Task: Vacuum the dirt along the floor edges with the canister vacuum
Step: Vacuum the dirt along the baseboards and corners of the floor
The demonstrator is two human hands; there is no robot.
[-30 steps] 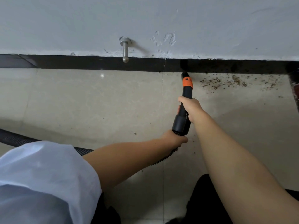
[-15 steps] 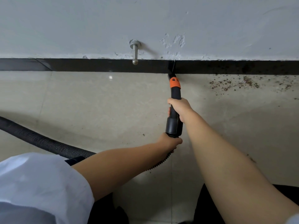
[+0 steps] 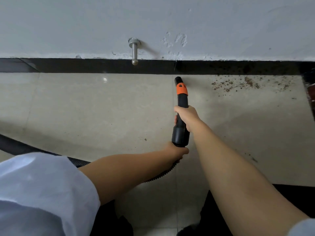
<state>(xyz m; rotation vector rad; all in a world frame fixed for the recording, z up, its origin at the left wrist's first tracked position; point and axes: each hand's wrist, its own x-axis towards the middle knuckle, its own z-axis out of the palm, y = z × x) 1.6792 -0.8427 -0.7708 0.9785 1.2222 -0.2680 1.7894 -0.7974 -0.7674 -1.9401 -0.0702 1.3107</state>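
Head view: your right hand (image 3: 186, 117) is wrapped around the black vacuum nozzle (image 3: 181, 106), fingers clenched on its mid-section below the orange collar (image 3: 182, 89). Your left hand (image 3: 177, 150) grips the ribbed hose (image 3: 162, 175) just behind the nozzle's wide rear end. The nozzle tip sits just short of the black skirting (image 3: 102, 66), on the beige floor tile (image 3: 102, 108). Dirt (image 3: 238, 84) lies scattered along the skirting, to the right of the tip. A metal door stop (image 3: 134, 51) projects from the wall (image 3: 68, 23).
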